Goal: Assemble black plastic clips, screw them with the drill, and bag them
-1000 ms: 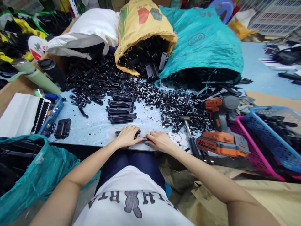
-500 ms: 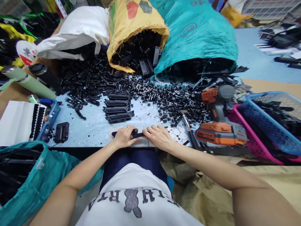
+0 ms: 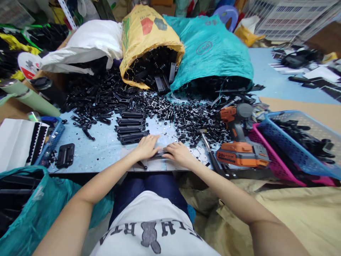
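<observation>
Near the table's front edge lies a long black plastic part [image 3: 160,155], partly hidden by my hands. My left hand [image 3: 147,147] is over its left end, fingers stretched out and pointing away from me, thumb close to the part. The right end is between the thumb and bent fingers of my right hand [image 3: 179,154]. A small black arm-like piece [image 3: 142,165] sticks out below my left hand at the edge. Just beyond that hand, several similar long black parts [image 3: 132,128] lie in a stacked row.
Behind are heaps of black clips [image 3: 98,96] and pins [image 3: 186,113], below a white sack [image 3: 90,39], a yellow sack [image 3: 149,32] and a teal sack [image 3: 210,53]. To the right are a hammer [image 3: 209,145], an orange cordless drill [image 3: 237,153] and a blue basket [image 3: 301,151].
My left hand has opened from its grip on the black part and moved slightly up and right. A small black piece now shows below it. The view has tilted up a little.
</observation>
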The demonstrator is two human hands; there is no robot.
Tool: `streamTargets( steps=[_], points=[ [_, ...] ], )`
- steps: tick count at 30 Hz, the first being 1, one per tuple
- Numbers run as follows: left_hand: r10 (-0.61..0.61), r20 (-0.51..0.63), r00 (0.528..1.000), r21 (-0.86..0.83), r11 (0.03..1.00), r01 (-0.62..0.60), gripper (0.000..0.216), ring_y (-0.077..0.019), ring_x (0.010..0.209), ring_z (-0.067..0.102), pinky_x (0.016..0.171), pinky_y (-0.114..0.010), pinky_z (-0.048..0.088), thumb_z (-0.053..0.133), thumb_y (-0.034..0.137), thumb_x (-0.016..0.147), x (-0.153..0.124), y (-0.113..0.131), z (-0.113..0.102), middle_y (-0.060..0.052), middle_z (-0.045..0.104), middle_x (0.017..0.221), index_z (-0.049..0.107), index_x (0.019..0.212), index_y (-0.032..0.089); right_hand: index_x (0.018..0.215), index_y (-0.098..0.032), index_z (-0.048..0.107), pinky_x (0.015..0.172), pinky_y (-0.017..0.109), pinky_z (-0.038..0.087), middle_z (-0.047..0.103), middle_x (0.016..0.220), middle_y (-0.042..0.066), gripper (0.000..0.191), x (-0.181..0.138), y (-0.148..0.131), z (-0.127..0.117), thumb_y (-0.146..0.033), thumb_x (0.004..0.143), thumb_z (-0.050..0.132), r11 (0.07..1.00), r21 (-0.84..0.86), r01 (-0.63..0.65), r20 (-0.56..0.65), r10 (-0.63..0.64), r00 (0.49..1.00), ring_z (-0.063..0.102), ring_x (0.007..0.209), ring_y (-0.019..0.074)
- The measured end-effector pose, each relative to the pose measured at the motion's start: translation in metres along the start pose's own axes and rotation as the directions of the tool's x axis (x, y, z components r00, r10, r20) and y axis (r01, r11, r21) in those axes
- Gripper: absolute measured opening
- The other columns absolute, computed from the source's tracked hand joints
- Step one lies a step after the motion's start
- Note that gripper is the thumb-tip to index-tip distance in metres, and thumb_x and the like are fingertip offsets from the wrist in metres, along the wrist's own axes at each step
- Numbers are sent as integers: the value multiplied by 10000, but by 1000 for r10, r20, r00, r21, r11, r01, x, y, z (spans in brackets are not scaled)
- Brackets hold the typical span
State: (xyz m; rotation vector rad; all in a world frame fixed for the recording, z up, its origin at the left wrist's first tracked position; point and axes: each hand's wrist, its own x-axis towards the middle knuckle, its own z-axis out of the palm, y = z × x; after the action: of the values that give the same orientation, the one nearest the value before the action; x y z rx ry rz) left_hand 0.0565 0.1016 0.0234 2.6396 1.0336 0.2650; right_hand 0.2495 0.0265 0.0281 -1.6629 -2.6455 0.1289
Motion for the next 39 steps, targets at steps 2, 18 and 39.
streamTargets(
  steps=[2,18,39],
  points=[
    [-129,-68,989,68,989,134,348,-238,1102,500,898,-362,419,377,216,907,43,1,-3,-135,564,1156,446,1238,130,1065,-179,595,750,303,331,625,996,93,372,15,20,-2,-432,942,352,992,-12,-125,-47,124,991,516,933,210],
    [-153,-211,965,29,986,163,255,-187,894,586,810,-305,465,366,201,916,-3,-30,-39,-90,573,971,603,998,152,975,-139,613,767,281,450,562,1072,122,210,53,37,-5,-208,879,439,911,403,-84,-226,188,956,569,888,174],
    [-77,-326,942,67,992,104,240,-194,820,609,749,-344,522,374,213,923,-108,-33,-9,-108,623,878,596,987,149,956,-155,580,691,251,439,622,891,86,181,34,-35,-9,-227,932,416,983,162,91,43,-99,994,606,817,169]
  ],
)
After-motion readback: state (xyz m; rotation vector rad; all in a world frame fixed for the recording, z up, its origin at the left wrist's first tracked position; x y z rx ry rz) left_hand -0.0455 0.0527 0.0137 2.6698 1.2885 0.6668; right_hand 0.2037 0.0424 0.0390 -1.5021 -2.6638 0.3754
